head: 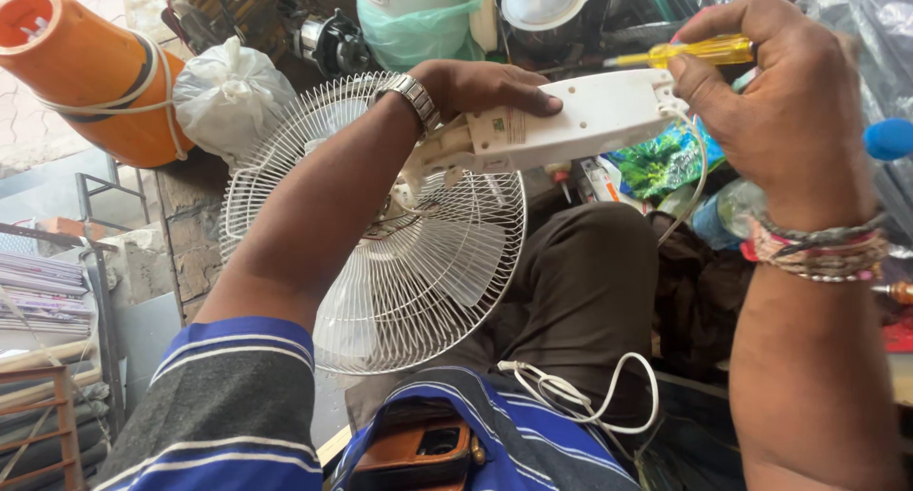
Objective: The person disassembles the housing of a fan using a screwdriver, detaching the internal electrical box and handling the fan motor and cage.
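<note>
Coiled white cord [580, 396] on lap, left hand [480, 87] clasping white fan base [561, 120] above fan grille [380, 225], right hand [770, 82] pinching yellow screwdriver [699, 51] against base's far end.

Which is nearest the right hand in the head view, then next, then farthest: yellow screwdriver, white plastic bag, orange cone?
From the right hand:
1. Yellow screwdriver, held in that hand, top right.
2. White plastic bag, upper left, behind the fan grille.
3. Orange cone, far left corner.
</note>
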